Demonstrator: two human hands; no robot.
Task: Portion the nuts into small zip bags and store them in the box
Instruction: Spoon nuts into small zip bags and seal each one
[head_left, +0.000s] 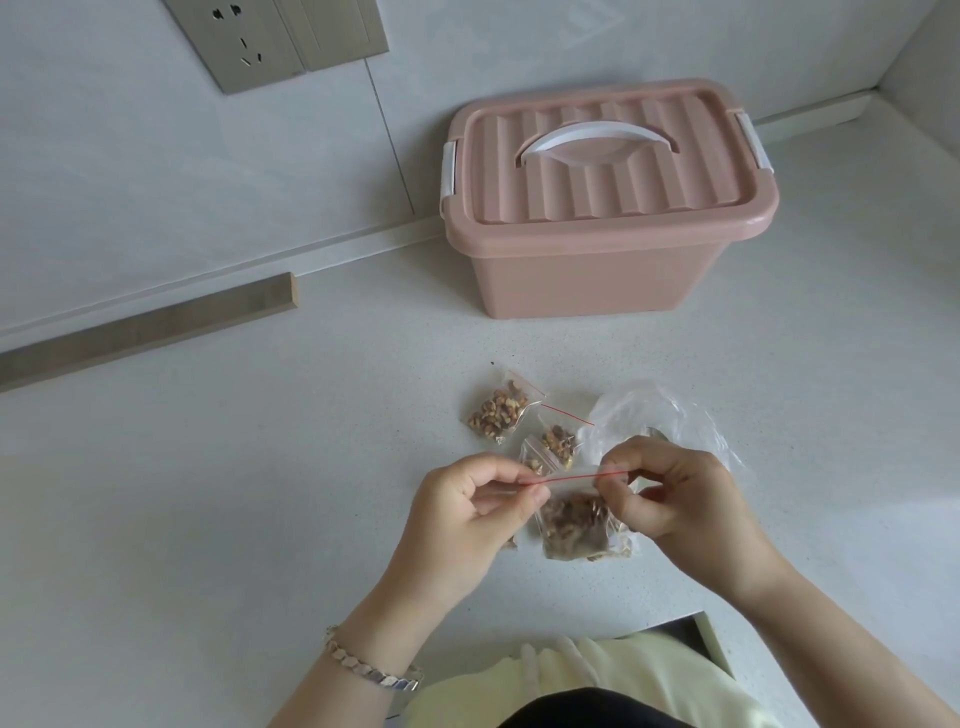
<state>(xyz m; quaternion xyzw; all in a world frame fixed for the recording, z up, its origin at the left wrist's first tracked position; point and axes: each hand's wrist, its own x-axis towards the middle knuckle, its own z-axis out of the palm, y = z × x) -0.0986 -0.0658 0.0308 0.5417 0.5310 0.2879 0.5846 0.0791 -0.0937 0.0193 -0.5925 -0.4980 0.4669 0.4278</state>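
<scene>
Left hand (467, 501) and right hand (670, 491) each clamp a grip on the zip bag (569, 488) at its seal, which, pressed unevenly, could gape and spill nuts (574, 522).

Location: a home kitchen, on the evidence below. You stand at a white speckled counter (208, 519) that runs into a corner of the room; its front edge shows at the bottom, beside your clothing. A low upstand (311, 257) joins the counter to a pale panelled wall (156, 182). A socket (241, 44) and a switch (337, 28) are set in that wall above counter level. Food is on the surface: small bags (498, 410) of nuts, with one zip bag (574, 525) held just above it. A pink lidded box (597, 260) of household type stands near the wall. A wooden strip (145, 332) lies along the upstand.
</scene>
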